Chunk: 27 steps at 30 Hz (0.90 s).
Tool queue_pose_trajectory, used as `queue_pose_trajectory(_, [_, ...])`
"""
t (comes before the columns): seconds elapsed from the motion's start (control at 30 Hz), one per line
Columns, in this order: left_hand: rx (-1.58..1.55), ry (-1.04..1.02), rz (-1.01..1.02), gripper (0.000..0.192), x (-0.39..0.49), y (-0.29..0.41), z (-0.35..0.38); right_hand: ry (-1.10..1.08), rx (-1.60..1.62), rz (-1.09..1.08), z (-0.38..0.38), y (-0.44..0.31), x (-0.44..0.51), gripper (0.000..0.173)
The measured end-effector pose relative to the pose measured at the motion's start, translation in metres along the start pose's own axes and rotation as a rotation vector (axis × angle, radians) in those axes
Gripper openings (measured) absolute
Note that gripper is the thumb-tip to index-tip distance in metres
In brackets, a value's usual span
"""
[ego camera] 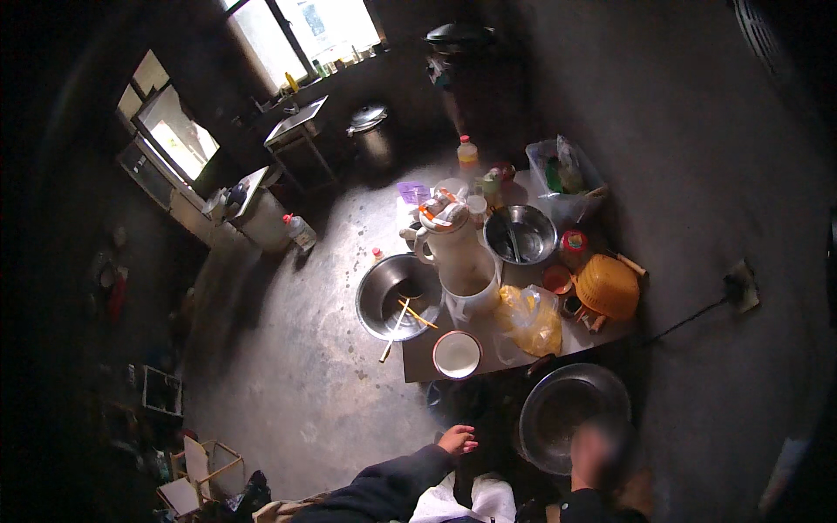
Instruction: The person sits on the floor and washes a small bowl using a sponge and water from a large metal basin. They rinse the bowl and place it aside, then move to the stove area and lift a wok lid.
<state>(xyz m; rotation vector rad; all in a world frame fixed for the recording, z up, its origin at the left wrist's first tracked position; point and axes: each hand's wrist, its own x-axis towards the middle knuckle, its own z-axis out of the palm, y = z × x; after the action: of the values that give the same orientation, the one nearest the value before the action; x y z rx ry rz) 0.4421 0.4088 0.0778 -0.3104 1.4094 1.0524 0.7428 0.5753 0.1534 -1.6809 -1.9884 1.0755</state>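
Note:
My left hand point(459, 440) reaches out in front of the table's near corner, fingers loosely extended and apart, with nothing visible in it. Over the near right rim of a wide metal pan point(556, 418) is my right hand point(586, 454). It is blurred, so its fingers and anything in them cannot be made out. The pan sits below the table edge, its inside dark. Closest to my left hand on the table point(418, 369) stands a white enamel bowl point(457, 355) with a reddish rim. A dark bluish container point(444, 400) is partly visible under that edge.
A large steel basin point(373, 294) with chopsticks across it, a pale jug point(451, 245), a bag of yellow food point(533, 327), a metal bowl point(521, 235), an orange basket point(608, 286) and a plastic bin point(562, 170) crowd the table. A chair point(196, 474) stands at lower left.

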Motion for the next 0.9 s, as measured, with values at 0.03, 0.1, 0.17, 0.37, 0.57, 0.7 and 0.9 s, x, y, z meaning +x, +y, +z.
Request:
queue_pose_trajectory(0.03, [0.016,0.018,0.012,0.038,-0.003,0.001,-0.008,-0.097,-0.031,0.098,-0.003,-0.003,-0.004,0.038])
queue_pose_trajectory(0.1, [0.038,0.064,0.034,0.038,-0.013,0.002,-0.028,-0.148,-0.092,0.108,-0.002,-0.009,-0.008,0.039])
queue_pose_trajectory(0.17, [0.063,0.099,0.073,0.035,-0.026,0.007,-0.054,-0.043,-0.135,-0.067,0.005,-0.011,-0.006,0.038])
queue_pose_trajectory(0.37, [-0.148,0.265,0.130,0.029,-0.069,0.026,-0.151,0.000,-0.182,0.255,0.032,0.006,0.015,0.028])
queue_pose_trajectory(0.57, [-0.416,0.528,0.151,0.035,-0.131,0.041,-0.249,0.117,0.188,0.052,0.046,-0.009,0.035,0.025])
queue_pose_trajectory(0.7, [-0.636,0.509,0.207,0.043,-0.170,0.051,-0.344,0.071,0.443,0.065,0.078,-0.084,0.041,0.026])
queue_pose_trajectory(0.9, [-0.247,0.623,0.216,0.064,-0.209,0.079,-0.515,-0.104,0.862,0.060,0.158,-0.271,0.001,0.029])
